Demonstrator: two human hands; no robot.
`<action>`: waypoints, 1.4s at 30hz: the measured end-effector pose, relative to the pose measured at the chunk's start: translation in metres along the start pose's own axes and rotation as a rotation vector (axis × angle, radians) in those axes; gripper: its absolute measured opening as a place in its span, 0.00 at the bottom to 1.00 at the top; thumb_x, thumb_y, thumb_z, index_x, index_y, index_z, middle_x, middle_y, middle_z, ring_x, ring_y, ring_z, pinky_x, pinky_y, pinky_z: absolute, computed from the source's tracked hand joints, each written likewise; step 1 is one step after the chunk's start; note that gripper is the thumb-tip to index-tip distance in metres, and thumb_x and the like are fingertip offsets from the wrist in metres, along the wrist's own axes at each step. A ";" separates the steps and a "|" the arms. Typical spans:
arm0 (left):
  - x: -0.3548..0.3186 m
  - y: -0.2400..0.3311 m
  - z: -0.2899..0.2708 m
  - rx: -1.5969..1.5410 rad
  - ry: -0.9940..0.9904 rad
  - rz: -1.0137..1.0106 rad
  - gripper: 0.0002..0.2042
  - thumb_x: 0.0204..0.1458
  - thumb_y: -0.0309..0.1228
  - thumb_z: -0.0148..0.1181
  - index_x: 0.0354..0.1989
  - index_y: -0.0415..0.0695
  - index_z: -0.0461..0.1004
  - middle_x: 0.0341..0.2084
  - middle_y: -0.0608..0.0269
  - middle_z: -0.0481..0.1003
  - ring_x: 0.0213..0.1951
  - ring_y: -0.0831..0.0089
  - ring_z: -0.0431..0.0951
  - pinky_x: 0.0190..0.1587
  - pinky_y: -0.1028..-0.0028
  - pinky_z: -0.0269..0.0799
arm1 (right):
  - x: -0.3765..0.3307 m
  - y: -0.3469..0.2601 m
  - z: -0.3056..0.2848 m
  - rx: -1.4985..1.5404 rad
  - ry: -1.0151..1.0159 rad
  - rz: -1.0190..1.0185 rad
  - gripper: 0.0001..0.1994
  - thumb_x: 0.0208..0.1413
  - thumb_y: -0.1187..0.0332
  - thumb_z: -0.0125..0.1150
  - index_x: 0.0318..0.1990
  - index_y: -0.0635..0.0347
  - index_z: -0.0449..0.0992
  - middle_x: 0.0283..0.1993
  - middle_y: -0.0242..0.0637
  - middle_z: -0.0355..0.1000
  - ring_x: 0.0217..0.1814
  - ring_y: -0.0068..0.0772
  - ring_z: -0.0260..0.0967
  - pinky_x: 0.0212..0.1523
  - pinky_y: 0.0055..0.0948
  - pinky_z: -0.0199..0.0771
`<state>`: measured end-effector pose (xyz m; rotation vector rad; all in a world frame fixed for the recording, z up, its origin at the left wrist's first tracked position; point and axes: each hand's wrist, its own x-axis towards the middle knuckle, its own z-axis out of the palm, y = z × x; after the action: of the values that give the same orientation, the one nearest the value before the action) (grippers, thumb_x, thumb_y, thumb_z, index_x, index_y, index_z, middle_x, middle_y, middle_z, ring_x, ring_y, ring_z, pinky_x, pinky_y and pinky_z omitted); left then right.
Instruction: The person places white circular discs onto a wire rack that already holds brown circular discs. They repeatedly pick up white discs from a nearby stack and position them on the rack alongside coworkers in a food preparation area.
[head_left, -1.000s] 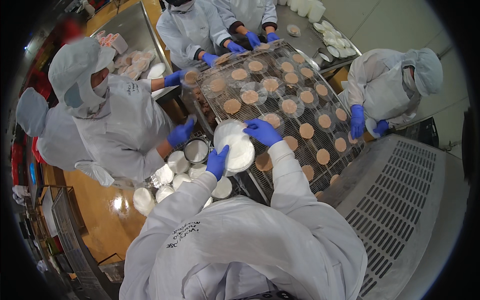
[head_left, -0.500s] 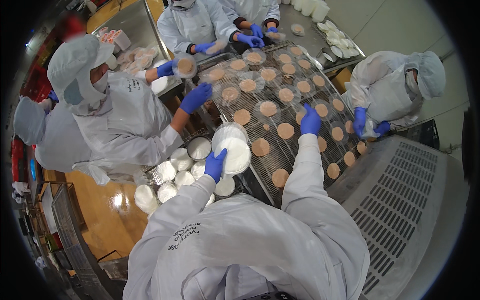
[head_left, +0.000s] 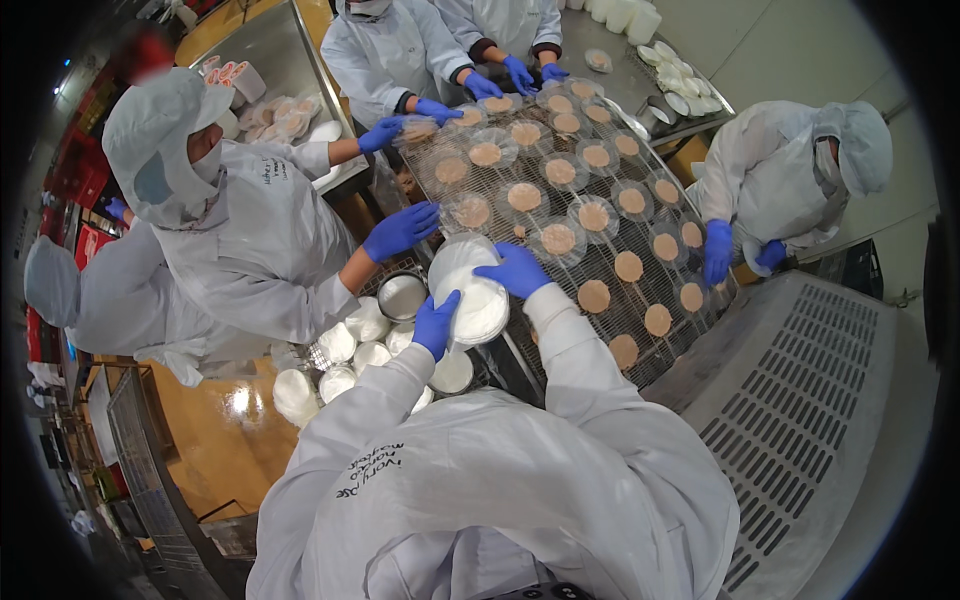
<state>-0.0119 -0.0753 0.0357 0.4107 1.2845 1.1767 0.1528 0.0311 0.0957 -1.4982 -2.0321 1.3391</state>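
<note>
We observe the gloved left hand (head_left: pixel 435 326) clamped on a stack of white round sheets (head_left: pixel 482 312), its thumb lying on top. The gloved right hand (head_left: pixel 517 270) has its fingertips on the stack's upper right part; we cannot tell whether they pinch a sheet. We locate the stack in front of the person, at the near left edge of the wire-mesh conveyor (head_left: pixel 628 312). On that mesh we note flat, pale brown round patties (head_left: pixel 594 297), many lying on clear discs. We record a co-worker's blue-gloved hand (head_left: pixel 402 231) near the stack.
</note>
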 end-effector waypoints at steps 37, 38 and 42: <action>0.027 -0.015 0.003 0.108 -0.012 -0.008 0.27 0.50 0.36 0.60 0.55 0.34 0.60 0.46 0.53 0.71 0.42 0.66 0.74 0.45 0.74 0.70 | 0.033 0.070 -0.012 0.405 0.162 -0.067 0.15 0.53 0.63 0.53 0.47 0.59 0.74 0.43 0.46 0.74 0.44 0.41 0.72 0.46 0.33 0.70; 0.028 -0.015 0.000 0.092 -0.011 -0.035 0.27 0.50 0.36 0.60 0.55 0.34 0.61 0.46 0.53 0.71 0.42 0.66 0.74 0.45 0.74 0.70 | 0.038 0.094 -0.033 0.230 0.196 0.042 0.14 0.53 0.64 0.53 0.45 0.59 0.76 0.42 0.46 0.74 0.44 0.44 0.73 0.44 0.34 0.71; 0.021 -0.022 -0.001 0.129 0.089 -0.085 0.26 0.49 0.37 0.60 0.54 0.37 0.63 0.46 0.54 0.71 0.46 0.66 0.73 0.47 0.70 0.70 | 0.024 0.168 -0.107 -0.576 0.497 0.284 0.10 0.51 0.66 0.53 0.35 0.59 0.79 0.38 0.47 0.75 0.39 0.50 0.73 0.41 0.37 0.71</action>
<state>-0.0063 -0.0672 0.0076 0.3980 1.4467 1.0541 0.3163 0.1113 0.0112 -2.1579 -1.9937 0.3652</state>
